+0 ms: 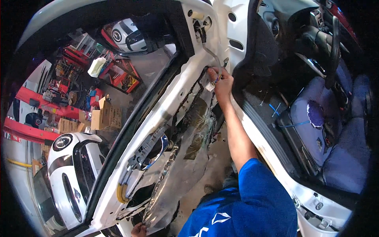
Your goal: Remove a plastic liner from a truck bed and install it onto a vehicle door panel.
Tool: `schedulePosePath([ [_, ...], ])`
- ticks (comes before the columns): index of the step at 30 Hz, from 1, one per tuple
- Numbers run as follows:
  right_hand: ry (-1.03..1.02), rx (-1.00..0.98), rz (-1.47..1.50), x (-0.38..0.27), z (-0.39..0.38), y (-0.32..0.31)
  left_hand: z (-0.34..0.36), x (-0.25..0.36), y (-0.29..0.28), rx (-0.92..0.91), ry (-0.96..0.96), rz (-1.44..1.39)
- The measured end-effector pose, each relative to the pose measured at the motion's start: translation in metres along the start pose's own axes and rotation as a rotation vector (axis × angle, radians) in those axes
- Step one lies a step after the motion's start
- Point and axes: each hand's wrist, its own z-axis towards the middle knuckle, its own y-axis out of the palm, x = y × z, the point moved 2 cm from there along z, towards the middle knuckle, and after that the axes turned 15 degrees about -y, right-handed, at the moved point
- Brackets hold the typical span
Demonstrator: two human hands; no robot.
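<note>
A white car door [173, 94] stands open with its inner side bare. Over it hangs a clear, crinkled plastic door liner [189, 166] with dark, sticky-looking edges. Up by the hinge end, my right hand [223, 85] is closed, thumb and fingers at the liner's upper edge. A white wire connector [210, 86] on coloured wires lies against these fingers. At the bottom of the view my left hand [139, 230], partly cut off, pinches the liner's lower corner. Beside the liner, a grey inner-handle mechanism [146, 150] with blue and yellow-sleeved cables is attached to the door.
To the right are the door sill [256, 134] and a blue-grey seat [316, 118], with a blue-handled tool [274, 110] on the dark car floor. Beyond the window stand a white car [69, 173], cardboard boxes [104, 116] and a red tool cart [128, 75].
</note>
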Motion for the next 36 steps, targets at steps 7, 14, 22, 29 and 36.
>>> schedulePosePath([
  [7,0.043,0.147,0.086,0.010,-0.012,0.012,0.010,-0.028,0.003,0.008,0.166,0.054],
  [14,-0.461,0.245,-0.626,0.006,-0.022,0.019,0.004,-0.019,0.002,0.038,0.117,0.172],
  [22,0.125,0.257,-0.073,0.067,-0.038,-0.054,0.011,-0.025,0.014,-0.071,0.138,-0.090],
  [29,0.383,0.146,0.304,0.057,-0.063,-0.025,0.032,-0.047,-0.014,-0.006,0.133,0.006],
  [36,0.260,0.308,0.052,0.066,-0.068,-0.012,0.031,-0.053,-0.016,0.041,0.140,0.027],
])
